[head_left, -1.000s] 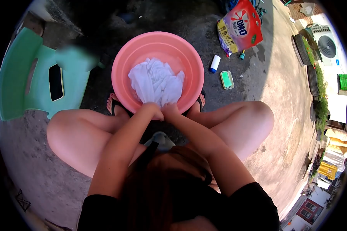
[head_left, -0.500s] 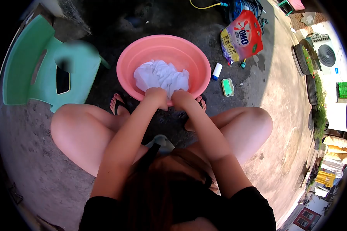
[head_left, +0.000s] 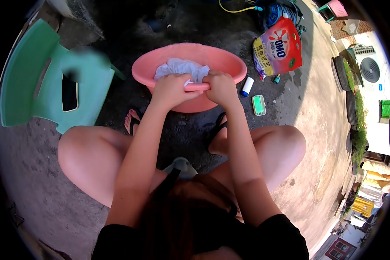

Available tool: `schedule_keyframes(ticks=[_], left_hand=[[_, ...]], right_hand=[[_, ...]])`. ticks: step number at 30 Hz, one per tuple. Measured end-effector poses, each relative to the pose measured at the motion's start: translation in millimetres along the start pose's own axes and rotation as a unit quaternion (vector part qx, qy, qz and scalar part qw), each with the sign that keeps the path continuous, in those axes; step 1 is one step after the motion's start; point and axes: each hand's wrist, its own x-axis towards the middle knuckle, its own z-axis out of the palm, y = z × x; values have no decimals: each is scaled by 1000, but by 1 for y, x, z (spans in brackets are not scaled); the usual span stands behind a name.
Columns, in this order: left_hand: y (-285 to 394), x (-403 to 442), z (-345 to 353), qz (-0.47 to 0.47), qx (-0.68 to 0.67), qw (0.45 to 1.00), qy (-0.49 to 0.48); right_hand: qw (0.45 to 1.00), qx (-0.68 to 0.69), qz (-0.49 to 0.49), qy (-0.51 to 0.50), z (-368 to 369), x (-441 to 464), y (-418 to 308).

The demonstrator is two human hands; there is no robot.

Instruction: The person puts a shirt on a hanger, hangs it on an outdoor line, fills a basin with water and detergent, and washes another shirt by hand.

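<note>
A pink plastic basin (head_left: 195, 49) is tipped away from me, its near side raised so the outer wall shows below the rim. My left hand (head_left: 173, 89) is closed over the near rim, with the thumb along the outside. Beside it my right hand (head_left: 221, 88) grips the same rim, a short stretch of which shows between the two hands. Inside the basin lies a bunched white cloth (head_left: 183, 67), partly hidden by the hands and rim. A bit of white shows at my left fingertips; whether they pinch the cloth I cannot tell.
A green plastic chair (head_left: 26, 82) with a phone (head_left: 69, 93) on it stands left. On the right are a red OMO detergent bag (head_left: 278, 48), a white tube-like container with a blue end (head_left: 247, 86), a green soap-like bar in a dish (head_left: 258, 105) and a hose reel (head_left: 275, 15).
The near side of the basin has been lifted, tilting it away from me. Both hands have risen with the rim, and the right hand has shifted rightward. The cloth sits farther toward the far side.
</note>
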Motion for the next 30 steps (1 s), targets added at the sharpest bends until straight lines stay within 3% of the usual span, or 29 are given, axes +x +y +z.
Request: schedule_keyframes(ticks=[6,12,15,21,24,28,30], left_hand=[[-14,26,2,39,70,995,61],[-19,36,-3,27,88,994,52],[-15,33,-6,-3,81,997,-1],[-7,9,-6,-127,27,958,-255],[-26,-10,20,-120,-20,916,-383],[-34,-34,55,-125,31,847,-516],[-34,-43,67,-148,95,796,-579]], right_hand=[[999,-43,6,28,3,30,9],[999,-17,17,26,4,41,12],[999,-45,14,1,3,34,8],[993,-64,30,-98,13,-9,-13],[981,-62,19,-181,28,-40,-22],[949,-27,17,-313,53,-72,-36],[943,-35,13,-331,82,-90,-42]])
